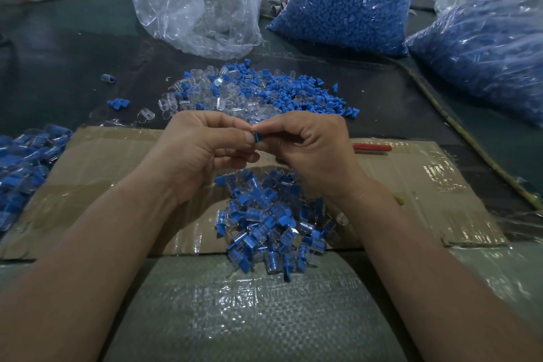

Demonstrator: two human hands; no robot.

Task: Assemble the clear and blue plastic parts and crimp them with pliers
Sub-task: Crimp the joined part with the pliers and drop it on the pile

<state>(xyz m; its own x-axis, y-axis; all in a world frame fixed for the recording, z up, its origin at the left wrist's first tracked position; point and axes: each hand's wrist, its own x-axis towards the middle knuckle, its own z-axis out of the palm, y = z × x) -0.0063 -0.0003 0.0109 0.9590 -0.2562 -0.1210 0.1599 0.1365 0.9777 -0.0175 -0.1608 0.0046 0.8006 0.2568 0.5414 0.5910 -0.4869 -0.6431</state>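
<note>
— Starting far left?
— Heap of joined pieces [23,161] beside the left edge of the cardboard sheet [117,150]; probably kept aside as finished work.
— And the left hand [205,150]?
— Curled, thumb and forefinger pinching a small blue part [257,137]. Held up above the cardboard, just short of the loose clear and blue parts [252,91], presumably for a quick reach to the next one.
— Clear half in there too?
— Cannot tell; hidden behind fingertips if present.
— And the right hand [308,150]?
— Curled as well, pinching the same blue part from the other side. Looks like seating it by pressing, hence the two-sided grip. Directly below, a second pile of joined pieces [273,226], likely waiting for crimping.
— Pliers?
— Only a red handle [371,147] on the cardboard, just right of the right hand, untouched; judged to be the pliers, parked close for the next step.
— Farther right?
— Bulging bags of blue parts [484,47], well apart from the hands, serving as stock.
</note>
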